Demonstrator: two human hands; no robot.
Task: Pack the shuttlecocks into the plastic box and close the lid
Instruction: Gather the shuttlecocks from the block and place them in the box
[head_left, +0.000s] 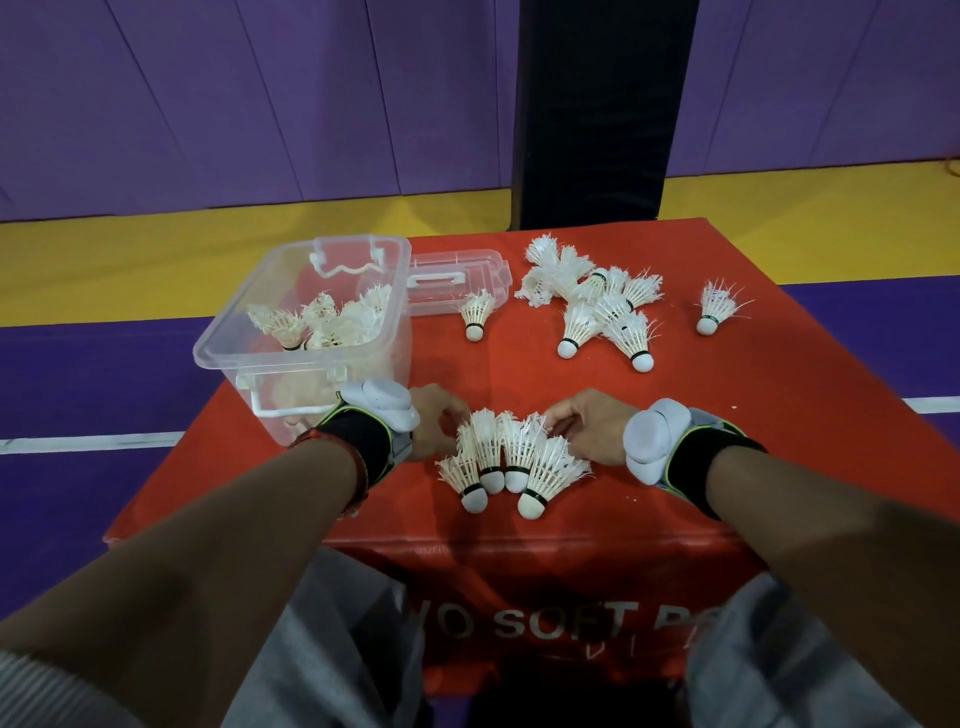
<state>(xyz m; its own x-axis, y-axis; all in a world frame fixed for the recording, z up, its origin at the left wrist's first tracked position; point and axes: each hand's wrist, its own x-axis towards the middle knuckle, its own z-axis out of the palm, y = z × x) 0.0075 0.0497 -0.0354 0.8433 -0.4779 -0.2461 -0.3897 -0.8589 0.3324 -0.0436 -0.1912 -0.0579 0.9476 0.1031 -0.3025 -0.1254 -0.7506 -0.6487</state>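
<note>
White feathered shuttlecocks (506, 460) bunch between both hands on the red counter (779, 415), left hand (434, 423) and right hand (589, 426) cupping them; plastic box (244, 322) stands open at left.

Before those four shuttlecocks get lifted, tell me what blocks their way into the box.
Nothing visible does. The four shuttlecocks lie between both hands, the box stands open just left, and its lid lies behind it.
</note>
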